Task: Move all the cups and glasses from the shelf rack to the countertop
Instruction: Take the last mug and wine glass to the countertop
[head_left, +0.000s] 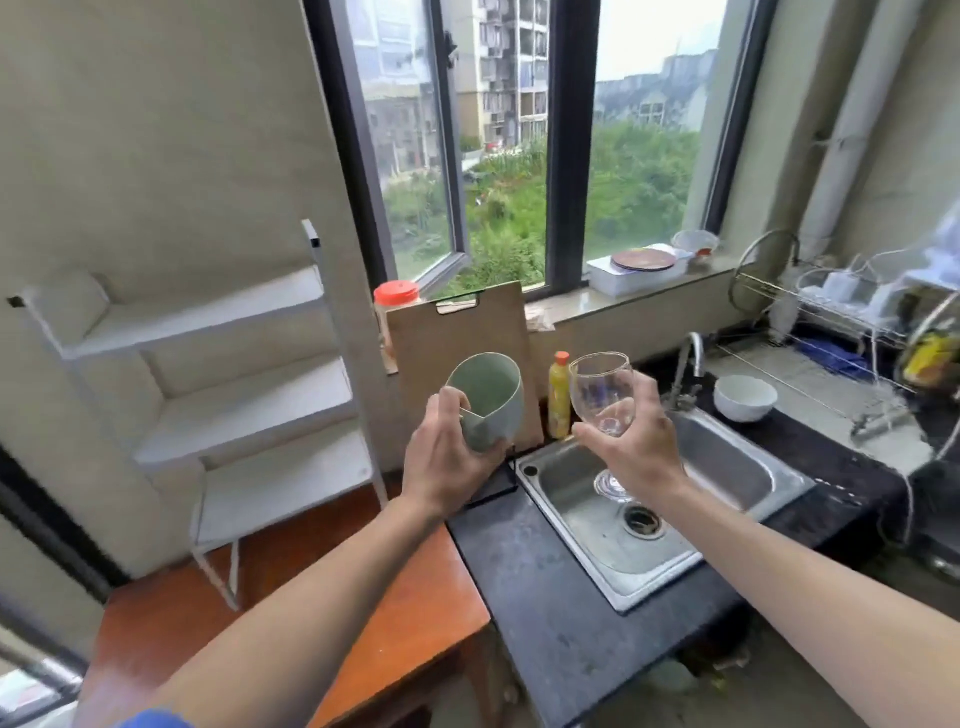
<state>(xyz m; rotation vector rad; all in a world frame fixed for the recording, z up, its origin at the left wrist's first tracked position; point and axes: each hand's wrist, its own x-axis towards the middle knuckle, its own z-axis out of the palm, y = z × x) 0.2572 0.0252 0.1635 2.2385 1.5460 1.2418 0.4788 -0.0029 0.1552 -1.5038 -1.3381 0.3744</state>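
Observation:
My left hand (441, 457) grips a pale green cup (491, 400), tilted with its mouth toward me, above the seam between the wooden table and the dark countertop (545, 597). My right hand (634, 441) holds a clear wine glass (602, 389) by its bowl, over the left end of the steel sink (727, 467); its foot shows below my wrist. The white shelf rack (249, 410) stands at the left on the wooden table, and I see nothing on its three visible shelves.
A wooden cutting board (462, 343) leans on the wall behind the cup, with a yellow bottle (560, 395) beside it. A tap (685, 369), a white bowl (737, 397) and a wire dish rack (831, 312) lie to the right of the sink.

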